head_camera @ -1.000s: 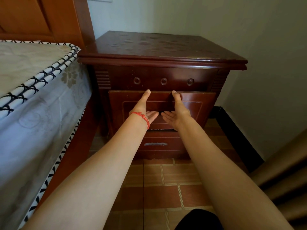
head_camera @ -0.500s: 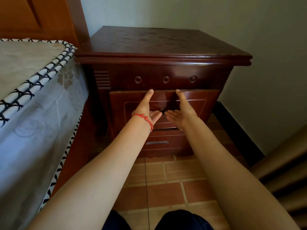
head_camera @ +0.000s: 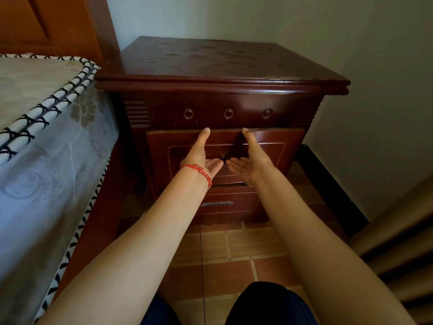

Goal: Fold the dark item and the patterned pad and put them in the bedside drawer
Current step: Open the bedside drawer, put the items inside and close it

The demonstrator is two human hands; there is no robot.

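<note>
The dark red bedside cabinet (head_camera: 220,64) stands against the wall. Its upper drawer (head_camera: 276,146) sticks out a little from the cabinet's face. My left hand (head_camera: 202,156), with a red bead bracelet on the wrist, and my right hand (head_camera: 251,160) both hold the drawer front. Each thumb lies on the drawer's top edge and the fingertips meet at the dark handle slot in the middle. The dark item and the patterned pad are not in view, and the inside of the drawer is hidden.
A lower drawer (head_camera: 225,204) with a metal handle is closed under the upper one. The bed (head_camera: 46,148) with black-and-white edging is close on the left, with a wooden headboard (head_camera: 46,22) behind. Tiled floor (head_camera: 234,252) lies below, and the wall and dark skirting are on the right.
The view has risen and tilted down, so more of the cabinet top and my dark-clothed knees show. Both hands keep the same hold on the drawer front.
</note>
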